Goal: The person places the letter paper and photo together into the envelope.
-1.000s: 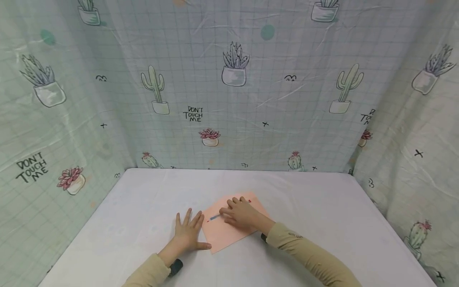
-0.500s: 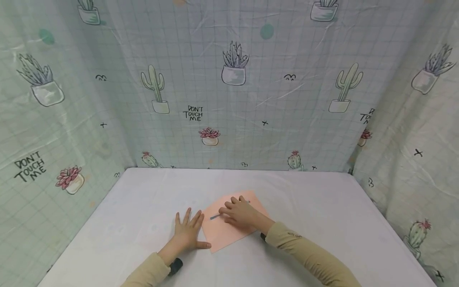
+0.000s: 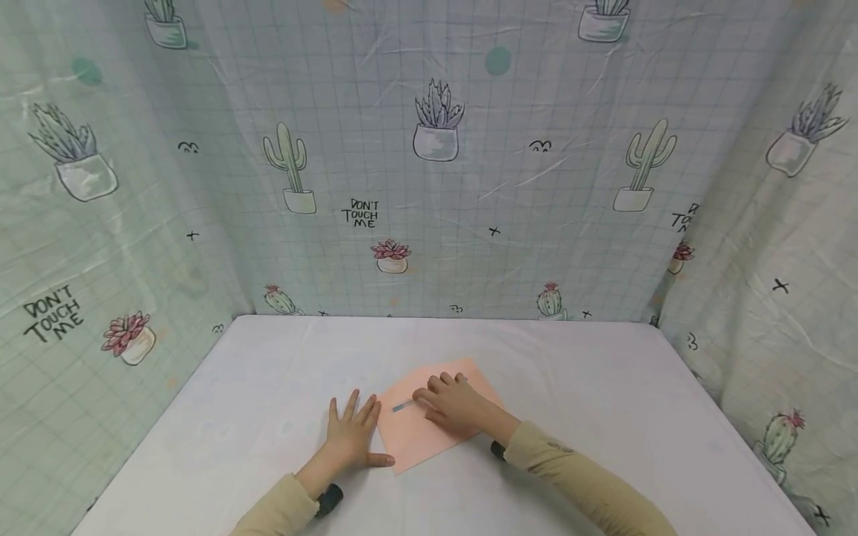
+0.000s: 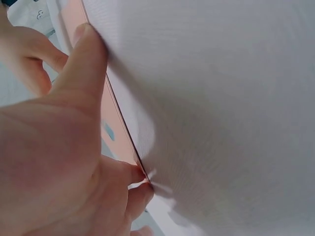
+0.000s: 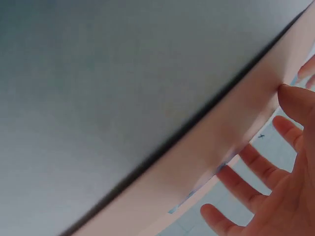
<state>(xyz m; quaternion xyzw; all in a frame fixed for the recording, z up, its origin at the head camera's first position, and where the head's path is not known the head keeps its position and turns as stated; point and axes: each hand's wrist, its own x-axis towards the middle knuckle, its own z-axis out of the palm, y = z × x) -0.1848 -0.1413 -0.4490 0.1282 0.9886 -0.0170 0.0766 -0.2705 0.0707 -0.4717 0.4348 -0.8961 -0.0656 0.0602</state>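
A flat salmon-pink paper (image 3: 415, 443) lies at an angle on the white table. Across its upper part runs a narrow blue-grey strip (image 3: 402, 406), its middle covered by my right hand (image 3: 456, 406) in the head view. The fingertips (image 5: 224, 172) of that hand press on the strip, and its thumb touches the paper nearer the front. My left hand (image 3: 348, 435) rests spread at the paper's left edge, thumb at the lower left corner and fingertips near the upper left one. In the left wrist view, a bit of the strip (image 4: 107, 130) shows between thumb and fingers.
The white table (image 3: 570, 372) extends around the paper on all sides. Cloth printed with cactus drawings (image 3: 439, 123) hangs behind the table and along both sides. Each wrist carries a small dark camera, the left one (image 3: 328, 500) near the table's front.
Red marks seen at both strip ends a second ago no longer show; the strip reaches there now. My right hand has shifted slightly right and toward me; the left stays put.
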